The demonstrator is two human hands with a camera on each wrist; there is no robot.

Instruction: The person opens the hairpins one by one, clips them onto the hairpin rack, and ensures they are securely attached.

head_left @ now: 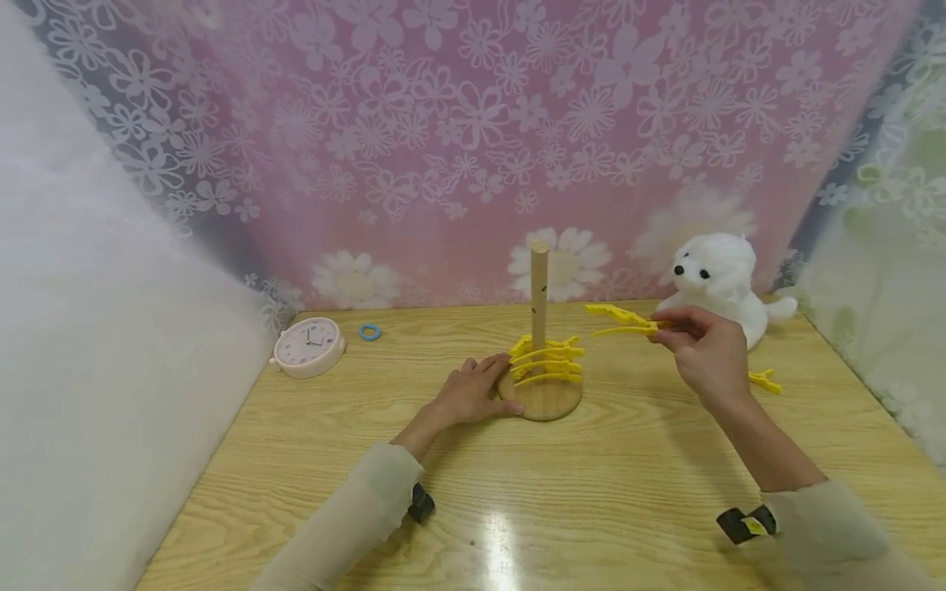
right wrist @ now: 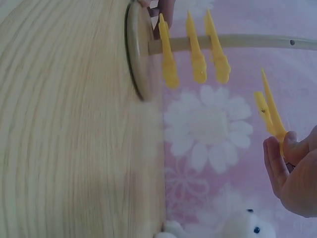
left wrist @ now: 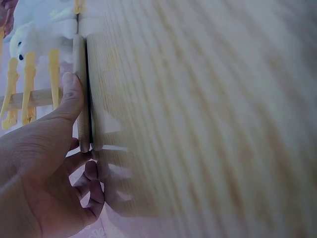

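Observation:
A wooden stand with an upright post (head_left: 539, 287) on a round base (head_left: 547, 404) is at the middle of the table. Three yellow alligator hair clips (head_left: 548, 366) are clamped around the low part of the post, one above another. My left hand (head_left: 467, 394) grips the base at its left edge, thumb in front and fingers behind. Up and to the right of those clips, my right hand (head_left: 705, 353) pinches another yellow hair clip (right wrist: 270, 111) by its tail. That clip is spread apart, its tips pointing left toward the post without touching it.
One more yellow hair clip (head_left: 765, 381) lies on the table, partly behind the right wrist. A white plush dog (head_left: 720, 275) sits at the back right. The back left holds a pink clock (head_left: 309, 347) and a blue ring (head_left: 369, 332). A flowered curtain (head_left: 443, 164) hangs behind.

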